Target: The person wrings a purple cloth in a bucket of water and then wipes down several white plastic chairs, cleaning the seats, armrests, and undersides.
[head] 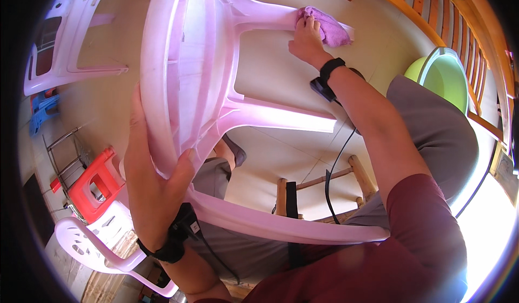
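A pale pink plastic chair (pixel 202 67) is tipped on its side in front of me, its ribbed underside showing and its legs pointing right. My left hand (pixel 156 185) grips the near part of the seat rim, thumb on the inner side. With my right hand (pixel 306 41) I hold a purple cloth (pixel 336 29) bunched against the far leg (pixel 267 17), close to its foot. Another leg (pixel 279 114) sticks out below that one. The nearest leg (pixel 284 217) crosses in front of my lap. Both wrists wear black straps with small devices.
Other pink plastic chairs stand at upper left (pixel 73 67) and lower left (pixel 93 242). A red plastic stool (pixel 97 185) and blue plastic stool (pixel 42 110) lie left. A green basin (pixel 444 80) is beside slatted wooden furniture (pixel 434 19). Black cable (pixel 334 169) hangs near a bamboo frame (pixel 361 177).
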Demonstrator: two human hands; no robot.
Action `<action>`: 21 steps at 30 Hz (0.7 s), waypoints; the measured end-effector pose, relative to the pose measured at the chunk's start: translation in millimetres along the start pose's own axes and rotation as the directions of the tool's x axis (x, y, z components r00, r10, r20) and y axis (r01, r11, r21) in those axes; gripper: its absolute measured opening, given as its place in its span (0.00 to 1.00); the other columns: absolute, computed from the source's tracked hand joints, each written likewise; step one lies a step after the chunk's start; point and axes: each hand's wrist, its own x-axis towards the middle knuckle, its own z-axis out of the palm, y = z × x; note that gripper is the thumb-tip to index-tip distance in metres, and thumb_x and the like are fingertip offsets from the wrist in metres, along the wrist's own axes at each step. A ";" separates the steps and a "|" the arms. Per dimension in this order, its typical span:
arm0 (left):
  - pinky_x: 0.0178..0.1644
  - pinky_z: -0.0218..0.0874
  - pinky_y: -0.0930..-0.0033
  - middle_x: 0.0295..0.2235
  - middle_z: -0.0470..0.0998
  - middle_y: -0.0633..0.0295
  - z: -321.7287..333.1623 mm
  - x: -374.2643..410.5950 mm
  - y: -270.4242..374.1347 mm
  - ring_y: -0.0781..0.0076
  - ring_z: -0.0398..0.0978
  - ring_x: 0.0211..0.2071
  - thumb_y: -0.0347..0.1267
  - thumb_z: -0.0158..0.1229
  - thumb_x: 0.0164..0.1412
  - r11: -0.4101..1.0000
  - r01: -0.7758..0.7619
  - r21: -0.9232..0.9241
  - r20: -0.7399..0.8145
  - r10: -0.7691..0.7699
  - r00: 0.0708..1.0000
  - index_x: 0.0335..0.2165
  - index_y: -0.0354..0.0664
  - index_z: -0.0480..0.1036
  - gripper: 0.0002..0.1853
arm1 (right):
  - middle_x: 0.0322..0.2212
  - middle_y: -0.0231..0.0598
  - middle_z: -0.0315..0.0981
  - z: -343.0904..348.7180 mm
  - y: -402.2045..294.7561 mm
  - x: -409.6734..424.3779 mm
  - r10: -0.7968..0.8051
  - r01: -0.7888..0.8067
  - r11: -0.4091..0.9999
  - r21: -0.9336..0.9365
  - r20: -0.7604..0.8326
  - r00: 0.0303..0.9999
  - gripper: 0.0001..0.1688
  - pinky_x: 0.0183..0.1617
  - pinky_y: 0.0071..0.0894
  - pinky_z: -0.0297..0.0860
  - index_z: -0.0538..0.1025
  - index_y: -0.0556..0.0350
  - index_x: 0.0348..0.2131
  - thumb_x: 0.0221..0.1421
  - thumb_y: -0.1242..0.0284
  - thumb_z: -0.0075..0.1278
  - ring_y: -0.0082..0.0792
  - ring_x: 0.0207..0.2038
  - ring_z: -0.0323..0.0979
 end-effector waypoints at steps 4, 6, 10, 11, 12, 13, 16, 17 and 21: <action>0.62 0.60 0.62 0.58 0.70 0.48 -6.3 -5.3 -2.6 0.60 0.71 0.57 0.20 0.57 0.48 1.000 -0.026 -0.014 0.040 0.027 0.999 0.69 0.35 0.51 0.48 | 0.64 0.61 0.51 -28.6 38.8 -38.0 0.160 -0.153 0.983 -0.104 0.065 0.985 0.46 0.64 0.53 0.63 0.56 0.65 0.65 0.49 0.76 0.55 0.62 0.63 0.56; 0.62 0.60 0.62 0.58 0.70 0.48 -0.9 3.7 -4.8 0.60 0.71 0.56 0.20 0.57 0.48 0.997 -0.080 -0.016 0.038 0.080 0.996 0.69 0.35 0.51 0.49 | 0.63 0.65 0.52 -12.4 104.4 -42.7 0.488 -0.473 0.857 -0.204 0.032 0.872 0.49 0.65 0.61 0.58 0.51 0.71 0.66 0.57 0.63 0.54 0.69 0.62 0.53; 0.61 0.61 0.62 0.57 0.71 0.47 -4.1 -4.3 0.3 0.60 0.72 0.56 0.21 0.58 0.47 0.997 -0.055 0.047 0.026 0.054 0.998 0.69 0.35 0.51 0.49 | 0.47 0.63 0.71 -9.2 86.3 -38.2 0.267 -0.226 0.909 -0.350 0.071 0.961 0.31 0.54 0.63 0.57 0.72 0.75 0.52 0.53 0.69 0.51 0.69 0.54 0.60; 0.61 0.61 0.62 0.57 0.71 0.47 -1.6 -0.1 -0.4 0.60 0.72 0.55 0.21 0.58 0.47 0.998 -0.062 0.032 0.030 0.062 0.998 0.69 0.35 0.51 0.49 | 0.44 0.62 0.73 0.6 81.2 -27.1 0.227 -0.179 0.914 -0.364 0.092 0.970 0.28 0.53 0.62 0.57 0.74 0.74 0.49 0.51 0.70 0.51 0.66 0.52 0.62; 0.61 0.61 0.62 0.57 0.71 0.47 -1.5 4.0 2.7 0.60 0.72 0.55 0.21 0.58 0.47 0.998 -0.063 0.029 0.038 0.062 0.997 0.69 0.36 0.51 0.49 | 0.41 0.60 0.74 16.2 75.0 -15.1 0.184 -0.128 0.921 -0.367 0.124 0.975 0.26 0.52 0.61 0.57 0.76 0.72 0.47 0.49 0.72 0.52 0.64 0.51 0.65; 0.61 0.62 0.62 0.57 0.71 0.47 -1.3 3.1 3.8 0.59 0.72 0.55 0.21 0.58 0.47 0.999 -0.044 0.031 0.041 0.042 0.998 0.69 0.36 0.51 0.49 | 0.41 0.61 0.74 20.7 44.2 -12.5 0.036 -0.042 0.991 -0.131 -0.044 0.998 0.22 0.50 0.60 0.60 0.75 0.69 0.44 0.50 0.74 0.50 0.61 0.47 0.68; 0.60 0.62 0.61 0.57 0.71 0.46 -4.0 -2.8 4.9 0.59 0.73 0.55 0.21 0.58 0.46 1.000 -0.009 0.008 0.022 0.008 1.000 0.69 0.36 0.52 0.49 | 0.46 0.57 0.70 9.3 -48.6 -9.0 -0.335 0.410 0.895 0.175 -0.342 0.878 0.17 0.54 0.53 0.68 0.74 0.60 0.44 0.53 0.79 0.47 0.57 0.50 0.69; 0.60 0.62 0.61 0.57 0.71 0.46 2.1 -0.4 -3.2 0.59 0.72 0.55 0.20 0.58 0.46 1.000 -0.018 -0.022 0.024 0.018 1.000 0.69 0.36 0.52 0.50 | 0.47 0.49 0.69 -5.9 -56.5 -5.5 -0.482 0.540 0.824 0.169 -0.292 0.826 0.16 0.53 0.51 0.69 0.74 0.56 0.44 0.53 0.76 0.52 0.53 0.53 0.67; 0.60 0.62 0.61 0.56 0.70 0.46 -4.7 -1.9 1.2 0.59 0.71 0.55 0.22 0.56 0.45 0.999 -0.026 -0.040 0.039 0.028 0.999 0.69 0.36 0.52 0.50 | 0.49 0.36 0.68 -5.3 -42.2 7.5 -0.647 0.633 0.750 -0.194 -0.013 0.762 0.13 0.49 0.44 0.69 0.77 0.49 0.39 0.52 0.73 0.56 0.41 0.56 0.65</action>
